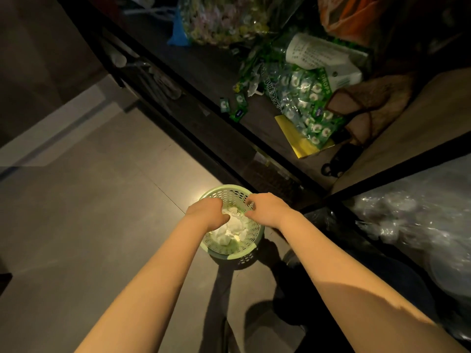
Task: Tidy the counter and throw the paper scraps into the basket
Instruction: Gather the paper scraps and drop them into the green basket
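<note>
On the floor: a pale green perforated basket [235, 250] stands on grey tiles, just beside the foot of the dark counter [211, 70].
In the basket: we see crumpled white paper scraps [235, 230] heaped across the bottom.
Left hand [207, 212]: held over the basket's mouth, fingers curled down onto the paper. We cannot tell whether it grips a scrap.
Right hand [267, 208]: at the basket's rim, thumb and forefinger bent toward each other. We cannot tell whether they pinch anything.
On the counter: a clear bag of green-and-white mint drops [305, 98] lies partly over a yellow sheet [300, 143]. A few loose mint sachets [237, 105] lie near the counter's edge.
Further back: a clear bag of pastel-wrapped sweets [224, 19] and an orange bag [356, 14].
Lower right: we make out crumpled clear plastic [407, 212] behind a dark frame.
</note>
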Available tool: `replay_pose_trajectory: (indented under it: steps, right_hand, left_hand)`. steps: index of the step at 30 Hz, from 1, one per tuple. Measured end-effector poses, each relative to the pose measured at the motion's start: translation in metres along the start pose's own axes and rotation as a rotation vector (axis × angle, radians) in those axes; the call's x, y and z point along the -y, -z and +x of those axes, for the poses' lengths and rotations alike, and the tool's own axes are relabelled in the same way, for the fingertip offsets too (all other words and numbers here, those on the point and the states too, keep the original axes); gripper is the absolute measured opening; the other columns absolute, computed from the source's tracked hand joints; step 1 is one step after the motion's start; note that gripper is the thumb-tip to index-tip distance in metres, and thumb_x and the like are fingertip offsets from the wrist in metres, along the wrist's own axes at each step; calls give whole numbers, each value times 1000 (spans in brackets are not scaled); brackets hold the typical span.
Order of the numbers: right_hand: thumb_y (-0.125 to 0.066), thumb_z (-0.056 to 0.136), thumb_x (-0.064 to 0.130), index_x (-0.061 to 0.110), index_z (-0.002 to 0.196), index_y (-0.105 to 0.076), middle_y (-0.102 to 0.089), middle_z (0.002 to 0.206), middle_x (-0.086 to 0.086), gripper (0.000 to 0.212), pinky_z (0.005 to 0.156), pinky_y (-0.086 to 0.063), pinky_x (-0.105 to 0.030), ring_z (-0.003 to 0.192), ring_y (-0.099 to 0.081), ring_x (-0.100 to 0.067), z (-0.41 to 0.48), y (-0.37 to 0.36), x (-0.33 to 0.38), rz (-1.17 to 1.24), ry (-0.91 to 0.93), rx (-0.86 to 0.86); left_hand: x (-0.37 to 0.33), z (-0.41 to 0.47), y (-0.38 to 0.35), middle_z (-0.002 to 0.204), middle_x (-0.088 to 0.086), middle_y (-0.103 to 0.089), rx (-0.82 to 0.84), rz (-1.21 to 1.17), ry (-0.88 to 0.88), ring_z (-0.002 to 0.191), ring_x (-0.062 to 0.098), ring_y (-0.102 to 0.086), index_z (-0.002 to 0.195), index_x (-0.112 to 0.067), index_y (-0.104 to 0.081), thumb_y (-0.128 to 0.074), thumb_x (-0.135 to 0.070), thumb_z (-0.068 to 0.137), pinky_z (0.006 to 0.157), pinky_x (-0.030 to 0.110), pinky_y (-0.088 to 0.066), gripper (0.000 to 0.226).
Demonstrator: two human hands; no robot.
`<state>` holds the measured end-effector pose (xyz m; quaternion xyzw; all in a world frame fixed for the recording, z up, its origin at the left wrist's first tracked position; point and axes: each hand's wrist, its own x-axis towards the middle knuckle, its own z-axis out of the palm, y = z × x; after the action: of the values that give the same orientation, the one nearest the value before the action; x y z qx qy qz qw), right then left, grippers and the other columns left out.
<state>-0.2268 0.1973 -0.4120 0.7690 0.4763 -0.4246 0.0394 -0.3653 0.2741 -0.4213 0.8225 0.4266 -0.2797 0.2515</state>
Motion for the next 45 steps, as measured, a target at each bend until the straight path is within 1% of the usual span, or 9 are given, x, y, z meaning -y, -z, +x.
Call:
replay_pose_trajectory:
  steps: [8,14,21,25,29,34,38,41,45]
  right_hand:
    - [-50,93,38,21,128,-51,-61,119,-3,39,84,-48,-37,107,-58,-24,-86,41,-13,-62,29,-193]
    - [-49,94,38,23,130,-49,-59,126,0,39,87,-48,-37,111,-57,-22,-170,69,-30,-64,43,-367]
    - [-51,93,39,27,129,-51,-63,116,3,38,85,-49,-35,104,-58,-19,-279,88,-49,-13,63,-579]
    - [-52,92,40,29,125,-53,-62,117,8,35,82,-47,-32,100,-59,-16,-338,99,-66,-8,59,-746]
    - [-54,91,39,28,121,-57,-65,112,8,32,86,-50,-37,99,-61,-13,-393,108,-81,25,50,-912]
    - [-58,89,27,23,111,-65,-66,95,10,23,81,-51,-38,85,-61,-13,-452,126,-100,130,36,-1183]
    - [-56,90,26,22,111,-64,-58,92,15,22,82,-52,-37,86,-60,-11,-480,144,-125,132,-30,-1294]
    - [-56,91,26,22,110,-64,-58,93,14,21,83,-51,-35,86,-59,-11,-490,158,-149,121,-69,-1336]
    - [-56,90,26,21,113,-63,-63,105,7,24,86,-50,-37,95,-59,-14,-489,180,-186,108,-142,-1333]
  left_hand:
    - [-36,-71,40,125,6,-58,-116,82,-63,114,25,-55,129,-14,-48,-48,-40,93,86,36,-46,44]
    - [-77,-129,72,125,7,-57,-264,109,-187,114,26,-55,126,-13,-48,-49,-42,92,92,40,-48,45]
    - [-135,-206,103,121,2,-57,-441,161,-378,110,22,-57,126,-16,-48,-49,-45,91,90,41,-50,45]
    - [-169,-245,119,124,2,-57,-545,161,-517,111,21,-56,128,-18,-48,-49,-46,91,90,41,-50,46]
    - [-212,-280,135,127,1,-56,-643,164,-669,114,20,-54,133,-20,-45,-49,-45,91,91,41,-49,49]
    - [-271,-311,153,123,0,-59,-733,172,-820,113,20,-54,127,-18,-51,-50,-42,90,92,39,-47,44]
    - [-321,-321,165,128,-1,-57,-737,185,-897,116,19,-53,130,-18,-50,-50,-41,91,93,34,-46,45]
    - [-359,-319,170,129,3,-56,-704,200,-937,117,21,-52,130,-17,-49,-51,-39,91,95,37,-46,45]
    - [-405,-299,182,128,6,-57,-658,223,-926,117,23,-52,129,-15,-51,-51,-38,91,95,38,-46,44]
